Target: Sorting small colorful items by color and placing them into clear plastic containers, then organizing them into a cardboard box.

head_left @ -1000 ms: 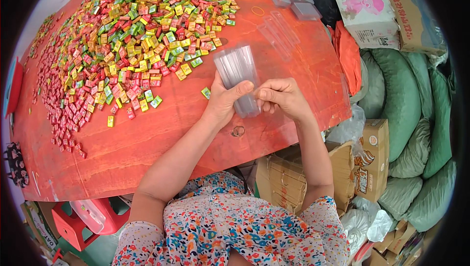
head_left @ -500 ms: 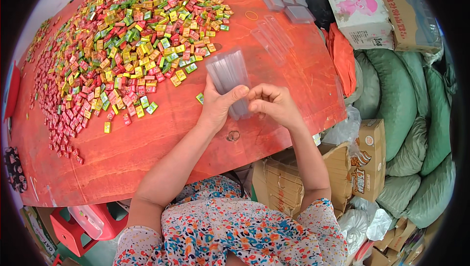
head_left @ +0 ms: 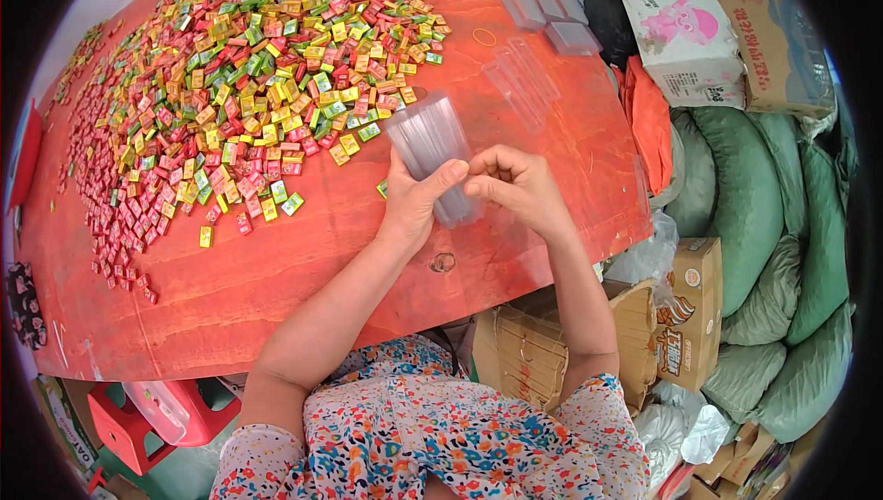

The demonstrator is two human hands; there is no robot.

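My left hand [head_left: 411, 198] grips a stack of clear plastic sleeves [head_left: 432, 137], thumb across the front and fingers behind, tilted above the red table. At the stack's right edge is my right hand [head_left: 517, 189], its fingers curled and the thumb close to the index finger. Whatever it pinches, if anything, is too small to make out. To the left spreads a big heap of small candy-like boxes [head_left: 267, 104] in red, yellow, green and orange. One green piece [head_left: 383, 189] lies just beside my left hand.
The red table [head_left: 303, 288] carries loose flat clear strips [head_left: 522, 86], clear plastic boxes [head_left: 572, 38] and a yellow rubber band [head_left: 484, 37] at the far right. Off its right edge are cartons [head_left: 690, 307] and stacked green sacks [head_left: 740, 196]. A red stool [head_left: 129, 431] stands lower left.
The view has shifted slightly. The stack stays in my left hand, its sleeves looking a little more fanned, and my right hand keeps close to its edge with the fingers curled.
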